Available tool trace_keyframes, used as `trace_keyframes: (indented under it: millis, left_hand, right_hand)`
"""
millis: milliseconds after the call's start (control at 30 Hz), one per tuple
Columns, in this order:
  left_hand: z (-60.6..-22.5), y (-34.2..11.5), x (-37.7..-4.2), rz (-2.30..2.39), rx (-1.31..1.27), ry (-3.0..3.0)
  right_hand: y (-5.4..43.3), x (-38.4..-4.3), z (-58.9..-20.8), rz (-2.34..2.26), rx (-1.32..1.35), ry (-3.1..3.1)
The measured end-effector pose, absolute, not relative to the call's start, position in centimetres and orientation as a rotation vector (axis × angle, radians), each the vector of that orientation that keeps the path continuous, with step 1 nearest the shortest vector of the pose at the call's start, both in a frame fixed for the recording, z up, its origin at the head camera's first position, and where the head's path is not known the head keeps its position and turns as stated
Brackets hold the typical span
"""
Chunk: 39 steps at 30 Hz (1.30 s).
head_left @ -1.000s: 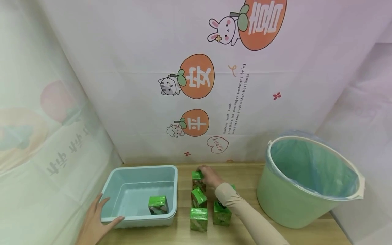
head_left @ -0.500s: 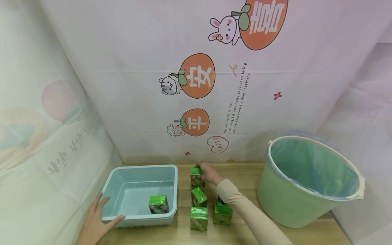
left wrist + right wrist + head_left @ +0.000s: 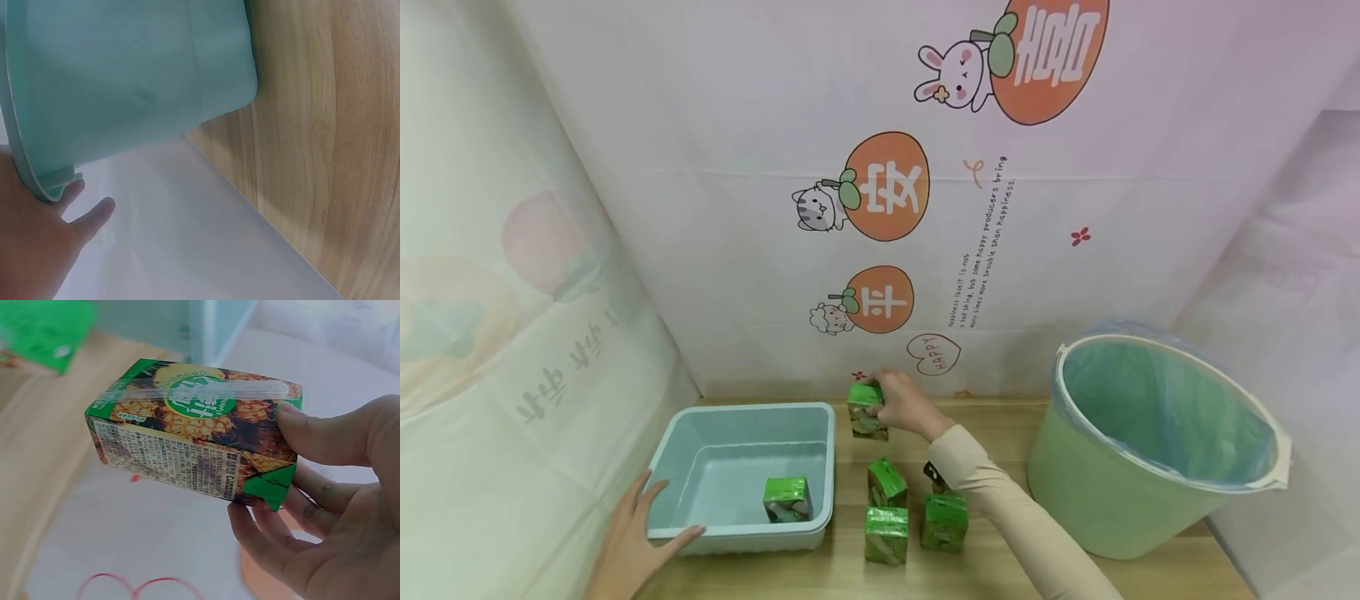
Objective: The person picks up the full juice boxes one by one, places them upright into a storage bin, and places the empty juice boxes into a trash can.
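Observation:
My right hand (image 3: 910, 406) grips a small green-topped pineapple juice box (image 3: 862, 419) above the back of the table. Its wrapped straw and pineapple pictures show in the right wrist view, where the thumb presses on one end and curled fingers support it below. At the left, my left hand (image 3: 634, 537) rests spread on the near left corner of a pale blue plastic basin (image 3: 760, 537). In the left wrist view two of its fingers (image 3: 94, 219) extend straight beneath the rim. One similar juice box (image 3: 787, 500) stands inside the basin, towards its near right corner.
Several juice boxes, among them a tilted one (image 3: 887, 483), a front one (image 3: 887, 536) and a right one (image 3: 944, 523), stand right of the basin; my sleeve partly covers another. A green bucket (image 3: 1120, 500) with a liner stands at right. A printed curtain (image 3: 737, 250) hangs behind.
My right hand has lifted the back juice box off the table and moved it up and left towards the basin. The left hand and basin have stayed put.

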State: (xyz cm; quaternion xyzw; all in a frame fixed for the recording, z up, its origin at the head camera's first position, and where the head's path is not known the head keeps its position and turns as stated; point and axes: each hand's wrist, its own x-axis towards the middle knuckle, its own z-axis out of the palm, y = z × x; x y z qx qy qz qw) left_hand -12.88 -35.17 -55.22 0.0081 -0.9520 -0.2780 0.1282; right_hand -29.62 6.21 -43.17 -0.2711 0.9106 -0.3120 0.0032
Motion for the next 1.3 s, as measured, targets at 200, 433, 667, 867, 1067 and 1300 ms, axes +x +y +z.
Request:
trace_keyframes:
  millis: [200, 433, 667, 867, 1067, 1300]
  left_hand:
    - [-55.5, -35.0, -12.8, -0.822, 0.014, -2.758]
    - [-55.4, -35.4, -12.7, -0.814, 0.004, -2.743]
    - [-55.7, -35.2, -12.7, -0.82, -0.01, -2.709]
    - [-55.5, -35.4, -12.8, -0.829, 0.006, -2.727]
    - [-55.2, -35.2, -12.8, -0.827, 0.034, -2.767]
    - [-55.2, -35.3, -12.7, -0.841, 0.026, -2.765]
  right_hand:
    - [4.8, -28.3, -40.3, -0.975, -0.932, 2.885]
    - [2.4, -27.2, -38.6, -0.953, -0.995, 2.876]
    - [-0.1, -26.5, -39.3, -1.023, -1.017, 2.833]
    - [-2.4, -26.0, -40.6, -1.07, -0.989, 2.777]
    - [-4.2, -26.3, -42.3, -1.029, -0.969, 2.772]
    - [-5.4, -26.1, -44.5, -0.984, -0.967, 2.733]
